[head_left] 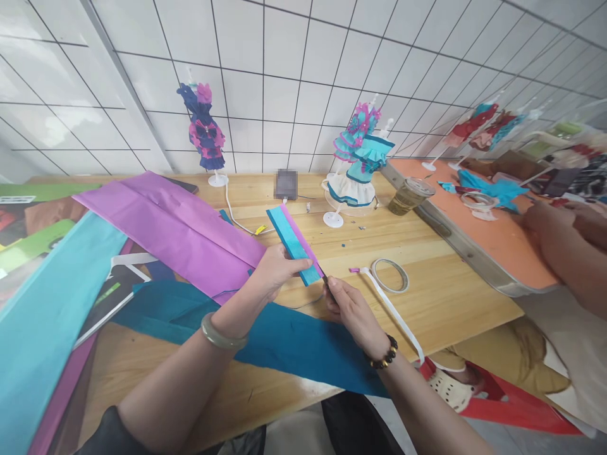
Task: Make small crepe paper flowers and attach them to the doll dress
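Observation:
My left hand (272, 272) is closed on a folded strip (287, 230) of turquoise material with a pink band along one edge, held above the table with the thumb on top. My right hand (348, 303) grips dark scissors (325, 276), mostly hidden by the fingers, whose tip meets the near end of the pink band. Beneath both hands lies a long dark teal sheet (303, 344). A large purple sheet (175, 230) spreads to the left, beside a light turquoise sheet (61, 303).
Right on the wooden table (455, 303) lie a tape roll (390, 276) and a white strip (393, 313). Small doll dresses on stands (206, 133) (358, 164) are at the back, near a lidded cup (410, 194). A co-worker's hands (564, 234) are over an orange table (478, 234).

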Available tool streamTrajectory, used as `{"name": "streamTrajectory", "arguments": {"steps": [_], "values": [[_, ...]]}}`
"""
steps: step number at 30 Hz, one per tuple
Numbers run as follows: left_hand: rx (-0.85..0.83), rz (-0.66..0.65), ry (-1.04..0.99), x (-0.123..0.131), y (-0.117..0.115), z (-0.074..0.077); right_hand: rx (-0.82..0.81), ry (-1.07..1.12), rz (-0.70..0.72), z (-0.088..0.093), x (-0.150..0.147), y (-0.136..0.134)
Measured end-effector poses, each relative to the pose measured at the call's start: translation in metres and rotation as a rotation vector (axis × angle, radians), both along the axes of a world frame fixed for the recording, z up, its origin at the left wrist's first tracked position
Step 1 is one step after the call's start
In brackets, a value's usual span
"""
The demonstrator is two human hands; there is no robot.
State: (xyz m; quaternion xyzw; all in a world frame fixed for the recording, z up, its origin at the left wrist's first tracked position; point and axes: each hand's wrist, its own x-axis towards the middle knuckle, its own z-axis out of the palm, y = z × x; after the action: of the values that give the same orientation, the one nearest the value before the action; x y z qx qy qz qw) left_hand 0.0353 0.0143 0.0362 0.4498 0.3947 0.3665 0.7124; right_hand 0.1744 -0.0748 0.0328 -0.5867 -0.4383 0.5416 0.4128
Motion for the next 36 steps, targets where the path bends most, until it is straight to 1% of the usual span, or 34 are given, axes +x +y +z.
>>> {"name": "streamTrajectory", "arguments": {"steps": [7,16,20,26,32,36], "values": [[-0.001,-0.008,-0.046,0.0,0.0,0.003,-0.028,0.043,0.024,0.002,0.0,-0.002],[0.027,-0.034,-0.032,-0.002,0.001,0.002,-0.067,0.09,0.044,0.004,0.002,-0.005],[0.028,-0.018,-0.03,-0.002,0.001,0.004,-0.069,0.086,0.045,0.003,0.002,-0.005],[0.051,-0.078,-0.057,0.0,-0.003,0.004,-0.053,0.089,0.035,0.004,0.0,-0.004],[0.007,-0.079,-0.074,0.005,-0.008,0.006,-0.045,0.057,0.026,0.006,-0.002,-0.002],[-0.006,-0.069,-0.051,0.007,-0.01,0.005,-0.026,0.022,0.01,0.007,-0.003,-0.002]]}}
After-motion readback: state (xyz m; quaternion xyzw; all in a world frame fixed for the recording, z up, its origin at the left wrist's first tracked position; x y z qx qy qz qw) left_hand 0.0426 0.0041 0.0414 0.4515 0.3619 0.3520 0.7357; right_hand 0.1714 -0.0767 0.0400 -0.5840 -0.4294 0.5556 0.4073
